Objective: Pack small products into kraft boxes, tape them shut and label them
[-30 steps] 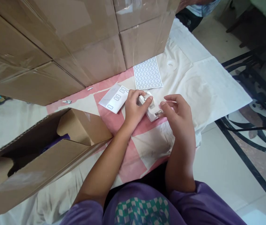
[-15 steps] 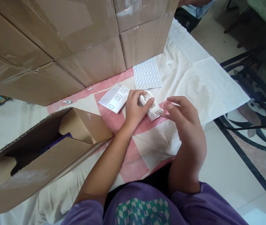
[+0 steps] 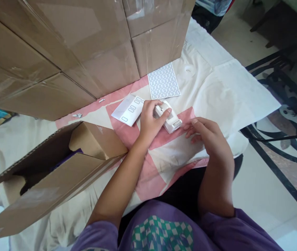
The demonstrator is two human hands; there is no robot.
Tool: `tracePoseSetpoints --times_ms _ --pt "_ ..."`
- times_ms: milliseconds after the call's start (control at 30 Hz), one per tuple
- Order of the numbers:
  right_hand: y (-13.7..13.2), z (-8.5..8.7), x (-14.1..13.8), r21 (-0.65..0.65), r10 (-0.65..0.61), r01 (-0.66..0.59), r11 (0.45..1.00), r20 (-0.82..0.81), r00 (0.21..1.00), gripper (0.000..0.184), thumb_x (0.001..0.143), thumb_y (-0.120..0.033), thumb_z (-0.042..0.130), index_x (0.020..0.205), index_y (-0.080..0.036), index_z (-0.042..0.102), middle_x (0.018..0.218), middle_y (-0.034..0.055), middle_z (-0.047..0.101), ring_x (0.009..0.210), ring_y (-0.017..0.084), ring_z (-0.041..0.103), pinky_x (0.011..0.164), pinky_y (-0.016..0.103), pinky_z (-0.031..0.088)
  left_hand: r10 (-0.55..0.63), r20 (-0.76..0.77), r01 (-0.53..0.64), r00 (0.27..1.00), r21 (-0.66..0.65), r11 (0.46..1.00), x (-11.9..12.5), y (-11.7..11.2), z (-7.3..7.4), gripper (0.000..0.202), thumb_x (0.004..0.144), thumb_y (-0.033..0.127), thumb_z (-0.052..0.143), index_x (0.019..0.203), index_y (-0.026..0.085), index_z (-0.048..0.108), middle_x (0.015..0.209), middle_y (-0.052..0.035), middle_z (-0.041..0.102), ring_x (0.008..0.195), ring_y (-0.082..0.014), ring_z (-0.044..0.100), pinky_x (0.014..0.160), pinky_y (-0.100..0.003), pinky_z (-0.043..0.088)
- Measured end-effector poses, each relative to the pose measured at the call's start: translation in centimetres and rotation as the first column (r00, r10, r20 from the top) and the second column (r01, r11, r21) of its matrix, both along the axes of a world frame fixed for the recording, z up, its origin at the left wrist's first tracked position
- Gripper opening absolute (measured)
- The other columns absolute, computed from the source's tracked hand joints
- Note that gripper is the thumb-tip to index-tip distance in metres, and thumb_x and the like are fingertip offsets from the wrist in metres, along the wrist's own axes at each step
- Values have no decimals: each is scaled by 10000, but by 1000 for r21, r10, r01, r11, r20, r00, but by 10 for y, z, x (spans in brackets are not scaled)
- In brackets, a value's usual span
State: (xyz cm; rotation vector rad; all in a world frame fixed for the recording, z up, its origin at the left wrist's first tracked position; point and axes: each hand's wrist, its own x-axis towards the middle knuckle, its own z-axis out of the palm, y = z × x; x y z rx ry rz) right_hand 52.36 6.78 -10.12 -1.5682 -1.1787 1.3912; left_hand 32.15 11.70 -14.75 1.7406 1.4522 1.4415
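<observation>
My left hand (image 3: 150, 120) is wrapped round a small white plastic device (image 3: 169, 119) that rests on the pink and white cloth (image 3: 164, 157). My right hand (image 3: 206, 134) lies just right of the device, its fingers loosely stretched toward the device's end and holding nothing. A partly used label sheet (image 3: 128, 109) lies left of my left hand. A full sheet of small blue-edged labels (image 3: 163, 81) lies beyond it, against the stacked boxes.
Taped cardboard boxes (image 3: 85, 45) are stacked at the back. An open cardboard box (image 3: 46, 174) lies on its side at the left, something purple inside. Tiled floor with a dark pattern (image 3: 281, 139) lies at the right. Another person's clothing (image 3: 211, 7) shows at the top.
My right hand let go of the device's end and drew back, lowering onto the cloth. My left hand kept its hold on the device.
</observation>
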Motion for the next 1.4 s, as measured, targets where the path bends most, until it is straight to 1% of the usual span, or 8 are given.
tracePoseSetpoints --times_ms 200,300,400,500,733,1033,1300,1400 --pt "-3 -4 -10 -33 18 -23 999 -126 992 377 928 -563 611 805 -213 681 805 57 759 562 170 649 436 264 438 -2 -9 2 1000 6 1000 -1 1 -2 213 876 333 774 983 265 603 1036 -30 624 1012 -216 613 920 -364 490" --pt "-4 -2 -14 -75 53 -65 995 -149 987 410 931 -583 603 783 -206 668 755 58 748 567 176 659 450 262 446 6 -44 -7 999 -11 1000 -2 1 -2 218 891 378 756 989 267 596 1040 -38 630 1010 -223 610 911 -372 492" --pt "-6 -1 -20 -49 103 -108 993 -89 991 439 938 -559 602 690 -198 638 641 40 694 536 155 613 488 263 457 10 -69 -12 998 -23 1000 -2 1 -1 226 905 418 735 996 267 593 1049 -44 629 1019 -227 608 912 -376 491" --pt "-7 0 -25 4 83 -83 997 18 996 438 921 -513 644 624 -202 559 551 3 629 454 114 525 482 256 411 10 -69 -12 998 -28 1000 -2 0 -1 222 907 415 728 1000 265 594 1056 -45 629 1029 -226 607 917 -374 488" --pt "-12 -1 -21 -8 20 -19 1000 27 999 396 954 -454 591 650 -217 501 555 -7 637 415 108 517 466 254 394 -1 -46 0 999 -33 999 -2 1 -4 222 901 399 730 1009 263 592 1073 -40 626 1042 -218 607 940 -365 475" --pt "-14 -12 -17 10 -11 12 1000 -83 997 251 936 -382 597 752 -211 597 599 -9 643 431 112 518 403 242 378 -2 -36 1 999 -27 1000 -2 2 -6 237 903 430 724 1000 263 586 1062 -43 626 1037 -217 607 940 -362 479" --pt "-18 -8 -11 17 59 -58 998 -106 993 286 941 -416 591 791 -188 674 566 -18 610 432 100 476 434 240 371 12 -77 -13 997 -19 1000 0 4 -4 251 929 495 678 971 266 584 1042 -48 610 1007 -228 602 925 -376 488" --pt "-16 -14 -13 94 10 2 996 -127 992 227 931 -408 615 889 -198 690 609 -26 607 481 108 498 466 242 381 16 -95 -17 995 -13 1000 1 4 -4 242 945 492 656 973 267 574 1041 -46 602 1006 -223 598 928 -371 486"
